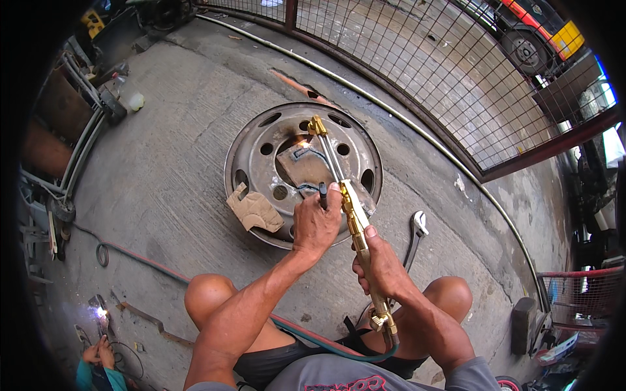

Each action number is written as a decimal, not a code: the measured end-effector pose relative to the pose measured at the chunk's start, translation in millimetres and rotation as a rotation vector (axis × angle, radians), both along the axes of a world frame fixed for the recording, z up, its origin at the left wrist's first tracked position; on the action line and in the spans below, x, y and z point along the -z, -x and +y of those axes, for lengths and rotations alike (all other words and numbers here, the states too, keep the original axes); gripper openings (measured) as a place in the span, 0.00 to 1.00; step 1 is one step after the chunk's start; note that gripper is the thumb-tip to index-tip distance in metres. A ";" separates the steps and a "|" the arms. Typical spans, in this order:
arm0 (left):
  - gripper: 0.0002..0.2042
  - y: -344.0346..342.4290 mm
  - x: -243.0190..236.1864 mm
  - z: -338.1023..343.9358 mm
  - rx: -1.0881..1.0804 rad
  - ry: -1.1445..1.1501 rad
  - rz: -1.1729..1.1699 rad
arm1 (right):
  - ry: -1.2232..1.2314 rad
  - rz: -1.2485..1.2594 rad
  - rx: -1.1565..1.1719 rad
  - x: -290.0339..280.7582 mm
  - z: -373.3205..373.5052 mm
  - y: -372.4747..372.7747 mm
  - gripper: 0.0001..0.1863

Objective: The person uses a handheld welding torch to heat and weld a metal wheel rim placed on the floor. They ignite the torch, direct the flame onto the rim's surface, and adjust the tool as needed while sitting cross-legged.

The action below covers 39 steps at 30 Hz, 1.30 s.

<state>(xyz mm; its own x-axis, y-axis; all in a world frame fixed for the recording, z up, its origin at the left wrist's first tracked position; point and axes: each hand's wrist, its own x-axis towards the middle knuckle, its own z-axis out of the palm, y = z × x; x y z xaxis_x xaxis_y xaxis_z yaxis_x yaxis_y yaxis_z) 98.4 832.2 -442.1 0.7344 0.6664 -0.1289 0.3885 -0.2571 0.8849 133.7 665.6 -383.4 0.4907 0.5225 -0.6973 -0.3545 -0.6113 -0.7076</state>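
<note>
My right hand point(385, 267) wraps round the handle of a brass cutting torch point(355, 215), whose gold head points away from me over a steel wheel rim point(244, 146) on the ground. Closed beside the torch's front part, my left hand point(316, 221) has a short black pen-like stick point(323, 194) poking up from its fingers; its thumb rests against the torch. Under the torch head, a bright orange glow shows at the edge of a metal plate point(306, 171) lying on the rim. Dark bluish lines mark the plate. A cut cardboard piece point(255, 210) overlaps the rim's near left side.
An adjustable wrench point(415, 238) lies right of the rim. Red and green hoses point(147, 260) cross the concrete from the left and under my legs. Lower left, another person's hands point(99, 353) work near a bright spark. A mesh gate point(417, 65) stands beyond.
</note>
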 end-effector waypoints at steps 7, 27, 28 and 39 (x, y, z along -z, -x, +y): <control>0.32 7.1 -14.3 -9.7 -0.050 0.385 -0.075 | -0.035 -0.017 0.012 3.2 -1.9 3.4 0.35; 0.28 6.9 -6.9 2.9 -0.089 0.563 -0.144 | -0.044 -0.050 0.026 -4.0 21.3 -1.2 0.41; 0.28 7.0 -8.1 2.3 -0.087 0.566 -0.139 | -0.044 -0.048 0.026 -3.5 20.8 -1.6 0.42; 0.27 8.3 -10.1 0.1 -0.115 0.613 -0.168 | -0.008 0.019 0.018 -1.0 20.4 -5.1 0.37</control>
<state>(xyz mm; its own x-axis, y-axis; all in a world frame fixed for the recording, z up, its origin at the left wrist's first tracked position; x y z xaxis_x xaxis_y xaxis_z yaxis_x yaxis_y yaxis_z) 90.0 832.2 -432.0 0.7059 0.5842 -0.4005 0.2265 0.3496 0.9091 138.7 686.0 -382.3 0.4868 0.5192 -0.7025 -0.3791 -0.5990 -0.7054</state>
